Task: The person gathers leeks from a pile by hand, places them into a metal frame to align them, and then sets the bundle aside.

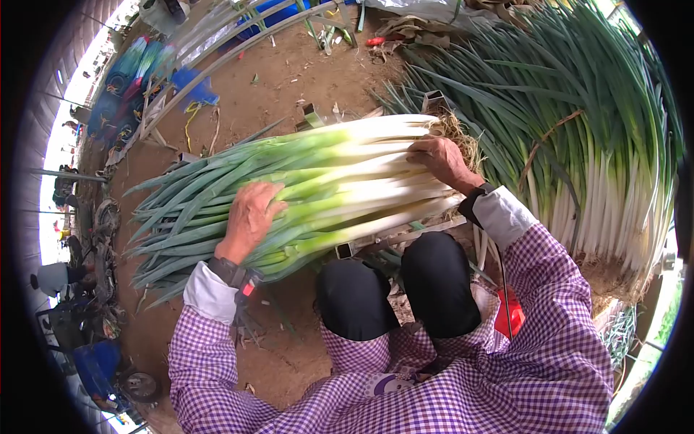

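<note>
A wide bundle of long green onions (340, 184) lies across a low metal frame in front of my knees, green leaves to the left, white stems and roots to the right. My left hand (253, 213) rests on the green part, its fingers bent over the stalks. Near the root end, my right hand (441, 160) has its fingers closed around the white part of a stalk. The undersides of both hands are hidden.
A big pile of green onions (578, 145) stands at the right. Behind are a curved metal rail (238, 43) and blue plastic bags (194, 85). A red object (510, 312) is beside my right knee. At the far left a person (54, 278) is visible.
</note>
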A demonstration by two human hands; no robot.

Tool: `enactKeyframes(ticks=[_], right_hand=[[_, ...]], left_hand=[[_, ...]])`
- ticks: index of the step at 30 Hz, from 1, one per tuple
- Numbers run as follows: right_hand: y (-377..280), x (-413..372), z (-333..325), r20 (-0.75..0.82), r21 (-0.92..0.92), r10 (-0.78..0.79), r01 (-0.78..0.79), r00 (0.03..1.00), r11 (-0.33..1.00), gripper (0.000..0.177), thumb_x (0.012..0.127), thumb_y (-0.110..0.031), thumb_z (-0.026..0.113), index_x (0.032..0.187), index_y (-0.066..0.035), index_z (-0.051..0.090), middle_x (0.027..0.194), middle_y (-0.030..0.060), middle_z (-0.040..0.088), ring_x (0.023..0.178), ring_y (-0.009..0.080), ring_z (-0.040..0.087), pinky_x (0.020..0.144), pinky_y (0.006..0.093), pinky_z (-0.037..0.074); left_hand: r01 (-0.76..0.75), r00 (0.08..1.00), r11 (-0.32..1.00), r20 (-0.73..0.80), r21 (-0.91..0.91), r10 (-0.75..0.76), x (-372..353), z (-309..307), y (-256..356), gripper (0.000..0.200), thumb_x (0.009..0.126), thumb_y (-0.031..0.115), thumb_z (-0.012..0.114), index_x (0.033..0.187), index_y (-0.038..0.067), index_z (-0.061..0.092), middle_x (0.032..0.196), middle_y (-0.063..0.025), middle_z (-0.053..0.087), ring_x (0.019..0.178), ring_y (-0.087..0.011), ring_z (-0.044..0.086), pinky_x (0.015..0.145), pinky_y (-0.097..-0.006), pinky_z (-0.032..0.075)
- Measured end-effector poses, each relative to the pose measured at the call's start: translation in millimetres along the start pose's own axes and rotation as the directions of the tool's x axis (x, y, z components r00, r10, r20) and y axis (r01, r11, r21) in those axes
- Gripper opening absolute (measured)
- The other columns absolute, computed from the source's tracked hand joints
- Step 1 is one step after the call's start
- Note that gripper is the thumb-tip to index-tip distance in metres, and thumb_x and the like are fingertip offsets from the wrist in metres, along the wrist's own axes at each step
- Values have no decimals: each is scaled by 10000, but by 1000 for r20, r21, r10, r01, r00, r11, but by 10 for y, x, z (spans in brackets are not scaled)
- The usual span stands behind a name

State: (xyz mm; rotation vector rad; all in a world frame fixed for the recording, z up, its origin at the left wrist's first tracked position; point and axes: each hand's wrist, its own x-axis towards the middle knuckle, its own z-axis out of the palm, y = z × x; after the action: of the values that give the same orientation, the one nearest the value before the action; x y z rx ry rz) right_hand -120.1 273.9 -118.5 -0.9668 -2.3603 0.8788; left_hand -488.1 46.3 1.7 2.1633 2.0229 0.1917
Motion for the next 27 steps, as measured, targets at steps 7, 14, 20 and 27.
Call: enactKeyframes(ticks=[7,14,20,27], right_hand=[[-28,57,-181,-88,-42,-67,64,994,997,186,913,-274,688,944,-118,783,910,108,735,867,328,707,787,433,543],[293,96,-121,-148,-343,-156,97,977,934,92,831,-183,705,855,-119,766,895,100,683,963,309,659,843,444,525],[154,132,-175,-116,-277,12,-44,993,960,120,793,-206,761,857,-105,748,916,120,696,914,349,686,790,479,541],[222,201,-177,-134,-276,22,-58,991,960,146,802,-220,780,879,-99,755,925,109,702,887,349,701,769,470,544]], left_hand=[[-73,989,990,-120,122,87,277,-222,109,278,906,159,700,1157,40,684,1029,-141,657,1006,-348,622,882,-456,469],[-51,978,950,-179,308,111,517,225,-65,866,758,203,847,1533,105,474,1555,-175,417,1451,-382,379,1197,-545,284],[60,992,947,-121,316,-22,541,10,-124,1092,761,399,856,1639,121,268,1604,-164,365,1520,-348,306,1255,-599,133],[46,993,975,-118,218,-20,405,151,-170,773,820,368,815,1459,46,522,1308,-190,533,1220,-394,501,1068,-495,400]])
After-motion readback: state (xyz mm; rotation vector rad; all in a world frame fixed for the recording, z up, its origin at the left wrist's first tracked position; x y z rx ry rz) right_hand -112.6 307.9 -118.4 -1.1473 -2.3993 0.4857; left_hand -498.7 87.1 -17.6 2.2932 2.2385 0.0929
